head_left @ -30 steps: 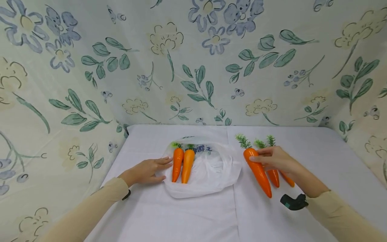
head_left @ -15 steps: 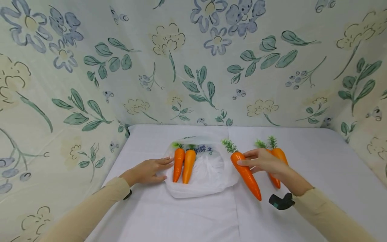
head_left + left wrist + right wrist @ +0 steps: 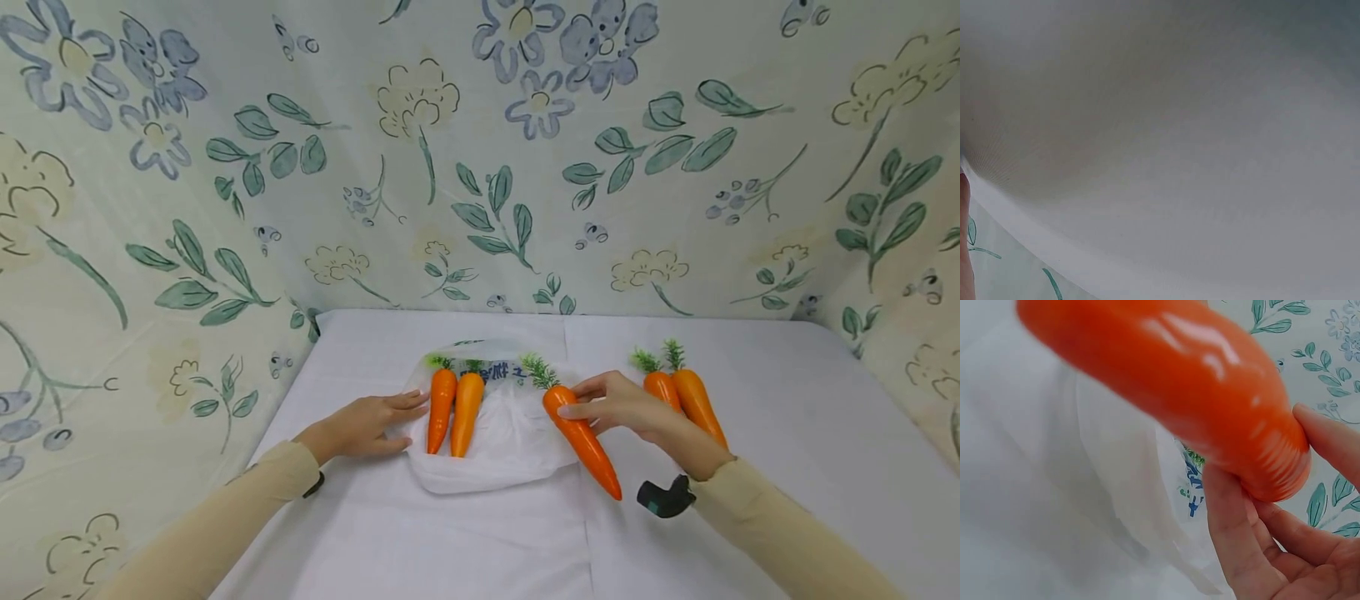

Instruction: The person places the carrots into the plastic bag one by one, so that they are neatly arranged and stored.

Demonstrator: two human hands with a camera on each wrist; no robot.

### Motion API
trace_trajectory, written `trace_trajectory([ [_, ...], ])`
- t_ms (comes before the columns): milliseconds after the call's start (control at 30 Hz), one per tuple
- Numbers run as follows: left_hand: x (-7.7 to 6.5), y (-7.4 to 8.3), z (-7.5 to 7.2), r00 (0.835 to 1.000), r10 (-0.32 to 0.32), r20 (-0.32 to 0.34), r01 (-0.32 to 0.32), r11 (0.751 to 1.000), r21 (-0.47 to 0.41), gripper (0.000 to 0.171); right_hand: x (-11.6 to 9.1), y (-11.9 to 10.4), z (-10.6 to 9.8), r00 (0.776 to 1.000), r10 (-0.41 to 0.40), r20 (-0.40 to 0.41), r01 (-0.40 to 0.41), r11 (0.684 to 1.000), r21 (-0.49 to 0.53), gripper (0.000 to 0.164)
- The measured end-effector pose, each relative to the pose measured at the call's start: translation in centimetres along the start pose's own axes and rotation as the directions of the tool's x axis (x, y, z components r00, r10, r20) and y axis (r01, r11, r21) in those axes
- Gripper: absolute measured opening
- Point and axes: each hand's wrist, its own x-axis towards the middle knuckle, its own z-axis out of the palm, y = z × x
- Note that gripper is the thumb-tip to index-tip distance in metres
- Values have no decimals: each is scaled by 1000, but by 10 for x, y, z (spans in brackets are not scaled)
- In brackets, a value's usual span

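Observation:
My right hand pinches an orange carrot near its thick top, thumb on one side and fingers on the other. Its green leafy end overlaps the right part of a white plastic bag in the head view. Up close in the right wrist view, the same carrot is tilted, with the bag's thin edge behind it. On the left, my left hand rests with extended fingers at the bag's left rim. Inside the mouth lie two carrots side by side, a darker orange carrot and a lighter one.
Two more carrots, one reddish orange and one lighter, lie on the white-covered table beyond my right forearm, partly hidden by it. A floral curtain rises behind the table and along both sides.
The right hand has carried its carrot leftward from beside the two loose carrots to over the bag's right edge. My left hand has stayed at the bag's left rim.

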Motion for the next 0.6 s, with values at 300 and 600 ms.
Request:
trace_trajectory([
  [300, 0, -2, 1, 1000, 13, -10, -13, 1000, -2, 59, 11, -3, 12, 1000, -1, 21, 1, 1000, 13, 58],
  [600, -1, -2, 1, 1000, 21, -8, -21, 1000, -1, 59, 20, -9, 23, 998, -20, 60, 19, 1000, 12, 51],
])
